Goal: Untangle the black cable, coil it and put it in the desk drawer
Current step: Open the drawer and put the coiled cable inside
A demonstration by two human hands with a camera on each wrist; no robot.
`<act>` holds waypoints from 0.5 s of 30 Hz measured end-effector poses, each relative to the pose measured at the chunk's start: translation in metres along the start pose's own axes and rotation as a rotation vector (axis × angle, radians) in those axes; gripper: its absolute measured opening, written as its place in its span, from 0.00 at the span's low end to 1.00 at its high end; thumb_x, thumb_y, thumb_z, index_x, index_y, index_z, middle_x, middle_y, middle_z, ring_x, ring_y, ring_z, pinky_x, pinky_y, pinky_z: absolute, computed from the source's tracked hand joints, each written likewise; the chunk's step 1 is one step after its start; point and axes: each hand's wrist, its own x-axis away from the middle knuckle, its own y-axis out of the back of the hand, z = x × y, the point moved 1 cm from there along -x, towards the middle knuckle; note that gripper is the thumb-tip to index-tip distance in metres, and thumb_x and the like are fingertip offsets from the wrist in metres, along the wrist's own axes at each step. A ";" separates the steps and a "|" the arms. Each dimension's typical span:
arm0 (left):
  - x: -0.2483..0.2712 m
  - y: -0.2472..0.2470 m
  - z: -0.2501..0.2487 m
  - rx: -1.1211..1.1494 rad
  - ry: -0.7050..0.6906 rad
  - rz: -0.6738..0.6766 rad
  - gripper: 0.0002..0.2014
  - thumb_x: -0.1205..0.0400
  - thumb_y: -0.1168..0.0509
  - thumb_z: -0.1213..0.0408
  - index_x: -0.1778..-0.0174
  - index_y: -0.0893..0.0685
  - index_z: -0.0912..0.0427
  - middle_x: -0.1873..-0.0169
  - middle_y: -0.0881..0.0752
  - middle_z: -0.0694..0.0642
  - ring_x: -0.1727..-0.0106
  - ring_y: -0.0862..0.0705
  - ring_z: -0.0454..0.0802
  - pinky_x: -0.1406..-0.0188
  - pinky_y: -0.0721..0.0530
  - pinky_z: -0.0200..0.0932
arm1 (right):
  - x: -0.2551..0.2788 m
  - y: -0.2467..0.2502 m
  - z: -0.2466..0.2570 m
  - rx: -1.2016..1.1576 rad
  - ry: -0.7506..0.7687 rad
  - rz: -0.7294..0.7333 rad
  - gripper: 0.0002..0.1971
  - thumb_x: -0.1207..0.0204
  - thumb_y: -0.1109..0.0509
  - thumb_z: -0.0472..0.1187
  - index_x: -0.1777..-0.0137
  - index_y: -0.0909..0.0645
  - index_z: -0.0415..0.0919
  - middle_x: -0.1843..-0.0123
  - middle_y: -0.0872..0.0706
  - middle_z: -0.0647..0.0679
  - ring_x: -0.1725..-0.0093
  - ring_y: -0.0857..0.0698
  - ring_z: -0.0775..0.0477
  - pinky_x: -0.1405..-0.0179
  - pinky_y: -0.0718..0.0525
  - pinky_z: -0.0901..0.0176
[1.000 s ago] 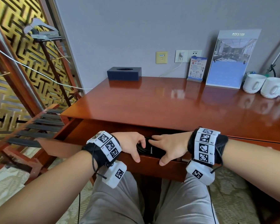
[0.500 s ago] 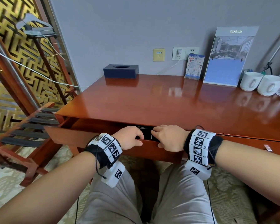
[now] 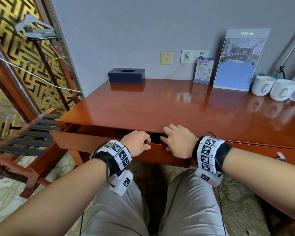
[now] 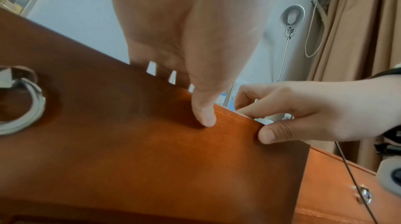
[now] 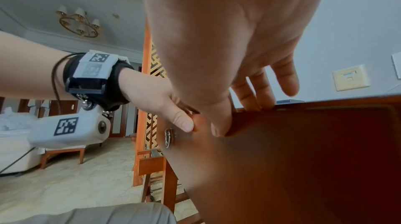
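Drawer [image 3: 95,142] front under both hands [image 3: 138,142].

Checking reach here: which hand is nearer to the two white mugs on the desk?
Right. The right hand grips the drawer front on the side of the mugs; the left hand is farther away.

Desk drawer [image 3: 99,142] of glossy red-brown wood, nearly shut beneath the surface [image 3: 177,106], front panel plain with a small metal pull [image 5: 168,137] on its face. Narrow dark gap left between panel top edge and surface underside. Black cable [image 3: 154,137] barely visible as a dark mass inside that gap; coil shape not discernible.
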 end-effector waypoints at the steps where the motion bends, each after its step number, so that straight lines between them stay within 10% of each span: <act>1: 0.000 0.000 0.000 -0.029 0.017 -0.034 0.15 0.16 0.34 0.51 0.35 0.18 0.49 0.36 0.17 0.48 0.34 0.20 0.52 0.40 0.19 0.52 | 0.000 0.001 -0.001 0.010 0.011 -0.010 0.21 0.19 0.38 0.54 0.30 0.23 0.45 0.37 0.26 0.43 0.39 0.26 0.40 0.48 0.28 0.49; 7: -0.006 0.001 0.002 -0.111 0.050 -0.335 0.21 0.28 0.24 0.43 0.44 0.16 0.50 0.51 0.21 0.46 0.47 0.23 0.49 0.52 0.22 0.47 | -0.001 0.003 -0.008 -0.019 0.022 -0.039 0.13 0.21 0.32 0.52 0.38 0.16 0.53 0.42 0.27 0.47 0.43 0.27 0.42 0.55 0.32 0.52; 15: -0.019 0.000 0.007 -0.113 0.052 -0.381 0.29 0.30 0.24 0.41 0.35 0.20 0.46 0.39 0.20 0.44 0.37 0.24 0.50 0.42 0.27 0.48 | -0.011 -0.001 -0.019 -0.229 -0.133 -0.066 0.23 0.26 0.25 0.50 0.35 0.29 0.48 0.40 0.27 0.47 0.41 0.26 0.43 0.45 0.24 0.47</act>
